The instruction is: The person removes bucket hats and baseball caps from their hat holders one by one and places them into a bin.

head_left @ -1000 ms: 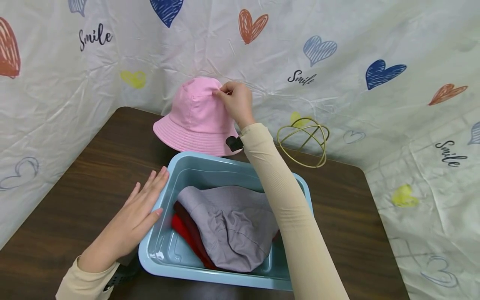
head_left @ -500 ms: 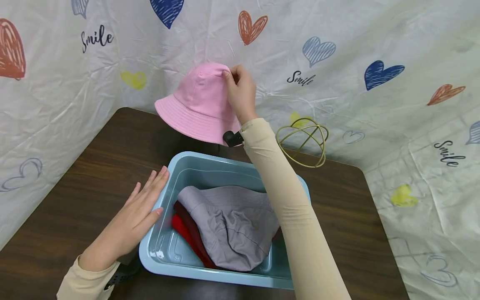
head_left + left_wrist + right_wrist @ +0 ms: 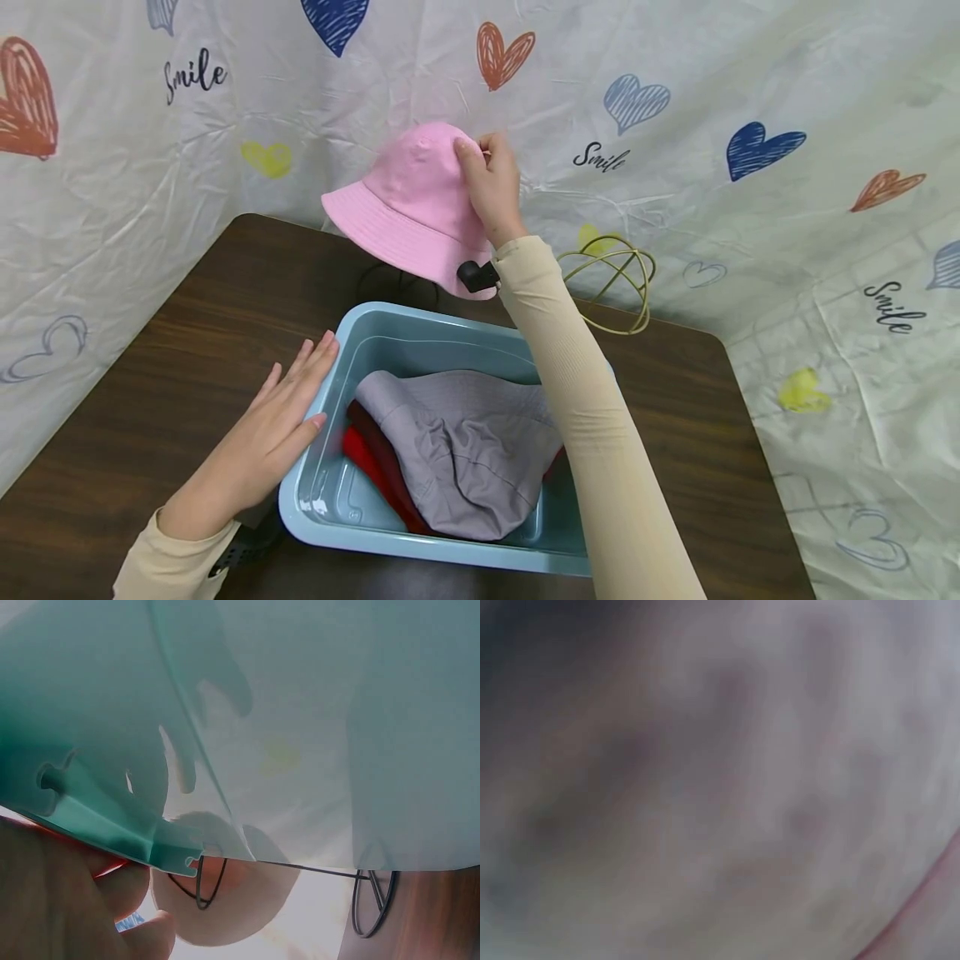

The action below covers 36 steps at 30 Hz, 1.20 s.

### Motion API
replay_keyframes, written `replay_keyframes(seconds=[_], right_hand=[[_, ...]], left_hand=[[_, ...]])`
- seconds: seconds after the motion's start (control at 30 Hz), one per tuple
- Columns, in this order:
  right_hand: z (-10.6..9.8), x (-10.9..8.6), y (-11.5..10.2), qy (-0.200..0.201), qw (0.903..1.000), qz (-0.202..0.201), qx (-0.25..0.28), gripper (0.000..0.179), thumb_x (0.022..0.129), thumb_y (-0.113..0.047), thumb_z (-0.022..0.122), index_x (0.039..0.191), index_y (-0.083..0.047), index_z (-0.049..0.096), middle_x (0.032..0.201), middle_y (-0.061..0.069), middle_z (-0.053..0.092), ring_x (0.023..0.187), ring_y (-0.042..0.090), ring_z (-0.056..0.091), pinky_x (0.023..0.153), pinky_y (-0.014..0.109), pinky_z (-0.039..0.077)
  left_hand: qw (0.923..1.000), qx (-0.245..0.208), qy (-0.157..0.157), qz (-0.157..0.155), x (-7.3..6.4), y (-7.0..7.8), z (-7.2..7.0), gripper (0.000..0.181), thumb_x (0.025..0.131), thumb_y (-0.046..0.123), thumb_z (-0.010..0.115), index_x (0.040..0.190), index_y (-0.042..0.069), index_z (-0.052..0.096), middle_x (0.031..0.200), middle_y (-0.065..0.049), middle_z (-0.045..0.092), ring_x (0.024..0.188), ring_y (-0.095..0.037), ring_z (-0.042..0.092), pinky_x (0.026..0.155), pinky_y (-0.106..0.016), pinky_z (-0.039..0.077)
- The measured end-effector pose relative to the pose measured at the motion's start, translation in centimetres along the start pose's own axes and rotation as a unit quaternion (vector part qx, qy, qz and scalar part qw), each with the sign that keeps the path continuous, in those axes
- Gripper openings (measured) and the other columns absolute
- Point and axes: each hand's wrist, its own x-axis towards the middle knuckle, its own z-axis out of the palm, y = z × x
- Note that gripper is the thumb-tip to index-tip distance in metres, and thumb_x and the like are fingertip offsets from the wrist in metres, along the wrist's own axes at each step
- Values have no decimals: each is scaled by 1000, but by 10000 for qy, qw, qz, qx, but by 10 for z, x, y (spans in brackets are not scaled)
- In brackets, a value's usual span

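Note:
My right hand (image 3: 492, 185) pinches the crown of a pink bucket hat (image 3: 420, 187), which hangs tilted above the table's back edge, its left brim higher than the right. Under the brim, thin dark wires of a stand (image 3: 437, 293) show. My left hand (image 3: 273, 433) lies with straight fingers along the left rim of a light blue plastic tub (image 3: 450, 557). Inside the tub lies a crumpled grey-lavender hat (image 3: 468, 458) over dark red and bright red fabric (image 3: 367, 458). The left wrist view shows the tub's outer wall (image 3: 300, 750) close up. The right wrist view is a blur.
A gold wire stand (image 3: 620, 268) is at the back right of the dark wooden table (image 3: 712, 467). Behind and beside the table hangs a white sheet (image 3: 675, 50) printed with hearts and "Smile".
My right hand has raised the pink hat and tipped it, then carried it slightly to the right. Dark wires now show beneath it. The left hand stays on the tub's rim.

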Motion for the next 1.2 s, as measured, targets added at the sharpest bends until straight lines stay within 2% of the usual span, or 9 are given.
replay_keyframes(seconds=[0.1, 0.17, 0.33, 0.53, 0.63, 0.8, 0.87, 1.03, 1.2], right_hand=[[0, 1, 0, -334, 9989, 333, -54, 40, 83, -39, 71, 101, -7, 54, 96, 2, 54, 87, 12, 50, 73, 22, 42], [0, 1, -1, -535, 9972, 518, -65, 48, 78, -41, 75, 105, -5, 57, 99, 2, 57, 88, 13, 52, 75, 22, 44], [0, 3, -4, -667, 9960, 583, 84, 38, 75, -23, 80, 104, -1, 67, 91, 5, 63, 77, 14, 56, 71, 25, 48], [-2, 3, -5, -535, 9982, 212, -183, 26, 75, -11, 79, 97, 1, 72, 86, 4, 66, 73, 10, 54, 65, 22, 46], [-3, 3, -5, -487, 9971, -31, -588, 22, 76, -9, 78, 95, 0, 74, 89, 5, 66, 80, 10, 53, 66, 20, 44], [-2, 4, -7, -393, 9918, -547, -1082, 25, 78, -10, 77, 101, -3, 74, 103, 6, 67, 96, 12, 57, 77, 15, 42], [-1, 3, -8, -350, 9897, -690, -1204, 24, 79, -12, 77, 102, -4, 74, 104, 6, 68, 94, 12, 58, 77, 15, 42], [1, 1, -11, -371, 9793, -1031, -1704, 19, 83, -14, 73, 96, -1, 70, 90, 10, 68, 78, 14, 53, 71, 21, 40], [1, 1, -13, -503, 9739, -1166, -1883, 19, 84, -13, 71, 98, 0, 66, 91, 11, 65, 81, 18, 53, 75, 26, 41]], left_hand=[[10000, 23, -4, -12, 0, 0, -1, 72, 90, 13, 53, 152, 14, 17, 157, -6, 16, 142, -35, 9, 107, -64, 3], [10000, 39, -13, -22, 0, 1, -1, 72, 90, 13, 53, 152, 15, 17, 157, -6, 15, 143, -34, 9, 107, -63, 3], [10000, 6, -44, -39, 0, 1, 0, 72, 90, 13, 53, 152, 15, 16, 157, -7, 15, 142, -35, 9, 107, -64, 3], [10000, -50, -49, -52, 0, 1, -1, 71, 91, 13, 51, 152, 15, 17, 157, -9, 16, 143, -34, 9, 106, -66, 4], [10000, -52, -39, -50, 0, 1, -1, 70, 91, 13, 51, 152, 15, 17, 156, -9, 16, 142, -36, 9, 106, -65, 4], [10000, -58, -29, -39, 0, 2, -1, 70, 92, 13, 51, 152, 15, 17, 157, -7, 15, 142, -37, 10, 106, -65, 4], [10000, -74, -29, -43, 0, 2, -1, 70, 92, 13, 51, 152, 15, 17, 157, -6, 15, 142, -35, 9, 106, -65, 4], [9999, -94, -26, -62, 0, 2, 0, 71, 91, 12, 52, 152, 15, 17, 157, -7, 15, 142, -35, 9, 106, -65, 4], [9999, -81, -6, -79, -1, 1, 0, 71, 91, 12, 52, 152, 16, 18, 157, -6, 15, 142, -36, 9, 106, -66, 4]])
